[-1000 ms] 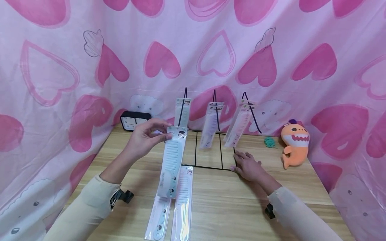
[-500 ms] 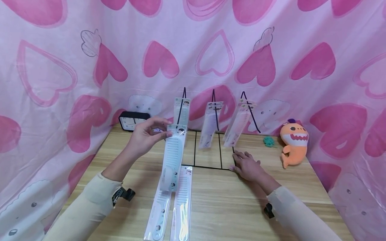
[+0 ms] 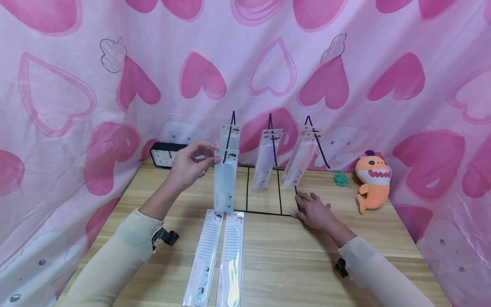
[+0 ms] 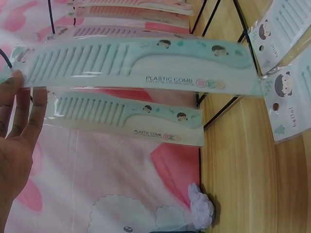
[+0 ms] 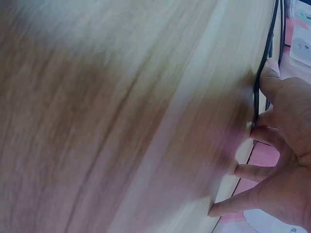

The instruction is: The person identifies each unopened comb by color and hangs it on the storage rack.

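Note:
My left hand [image 3: 212, 158] pinches the top of a packaged light-blue comb [image 3: 224, 181] and holds it upright against the leftmost hook [image 3: 232, 121] of a black wire rack. Another blue comb [image 3: 230, 134] hangs on that hook behind it. In the left wrist view the held comb [image 4: 141, 68] lies across the frame, with the hanging comb [image 4: 126, 114] just beyond it. My right hand [image 3: 308, 204] rests flat on the table [image 3: 307, 264], fingers spread, at the rack's base wire [image 5: 265, 63]. Two packaged combs [image 3: 203, 256] [image 3: 231, 256] lie side by side on the table.
Packaged combs hang on the middle hook [image 3: 267, 160] and the right hook [image 3: 303, 160]. A black clock [image 3: 166, 154] stands at the back left. An orange shark plush [image 3: 374, 183] and a small green object [image 3: 341, 180] sit at the back right. Pink heart fabric [image 3: 76, 106] surrounds the table.
My left hand has lifted the blue comb up and back toward the leftmost hook; it now hangs straight instead of slanting over the table. The right hand has stayed put.

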Demonstrator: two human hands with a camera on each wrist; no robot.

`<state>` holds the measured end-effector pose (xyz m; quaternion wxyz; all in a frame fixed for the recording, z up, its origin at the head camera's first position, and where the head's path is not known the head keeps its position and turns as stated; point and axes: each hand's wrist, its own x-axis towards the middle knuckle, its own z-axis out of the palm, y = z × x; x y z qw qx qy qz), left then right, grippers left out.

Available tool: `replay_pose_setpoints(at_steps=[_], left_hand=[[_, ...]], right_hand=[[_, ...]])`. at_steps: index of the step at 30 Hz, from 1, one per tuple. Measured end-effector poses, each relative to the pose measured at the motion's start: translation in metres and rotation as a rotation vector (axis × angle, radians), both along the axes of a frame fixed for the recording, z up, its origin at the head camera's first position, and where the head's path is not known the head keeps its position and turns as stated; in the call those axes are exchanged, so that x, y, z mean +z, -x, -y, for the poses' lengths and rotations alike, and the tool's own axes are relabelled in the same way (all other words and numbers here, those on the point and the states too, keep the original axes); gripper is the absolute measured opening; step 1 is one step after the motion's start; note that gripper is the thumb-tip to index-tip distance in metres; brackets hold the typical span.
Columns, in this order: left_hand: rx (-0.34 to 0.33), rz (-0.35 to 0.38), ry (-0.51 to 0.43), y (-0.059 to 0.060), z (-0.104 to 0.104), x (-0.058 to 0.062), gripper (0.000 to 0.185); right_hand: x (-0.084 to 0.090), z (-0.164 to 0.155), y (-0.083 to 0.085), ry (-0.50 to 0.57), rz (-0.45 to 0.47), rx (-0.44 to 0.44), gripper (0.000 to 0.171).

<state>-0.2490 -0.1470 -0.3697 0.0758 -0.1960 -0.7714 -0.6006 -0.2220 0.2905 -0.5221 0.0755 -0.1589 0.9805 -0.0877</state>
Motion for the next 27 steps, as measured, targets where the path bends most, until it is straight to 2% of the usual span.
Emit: replay_pose_setpoints(at_steps=[3, 9, 14, 22, 27], left_hand=[[0.018, -0.007, -0.003, 0.006, -0.003, 0.0, 0.031], [0.039, -0.066, -0.017, 0.018, -0.006, -0.001, 0.029], [0.047, -0.064, -0.054, 0.025, -0.009, -0.001, 0.029], [0.105, -0.083, -0.045, 0.036, -0.014, -0.003, 0.025], [0.128, -0.095, -0.08, 0.042, -0.017, -0.004, 0.024]], right_hand=[[0.0, 0.0, 0.0, 0.003, 0.001, 0.0, 0.073], [0.0, -0.001, -0.002, -0.002, -0.003, -0.002, 0.072], [0.001, 0.0, -0.003, 0.002, -0.011, -0.001, 0.072], [0.001, 0.0, -0.004, 0.007, -0.006, 0.0, 0.071], [0.001, 0.001, -0.004, 0.007, -0.023, 0.004, 0.072]])
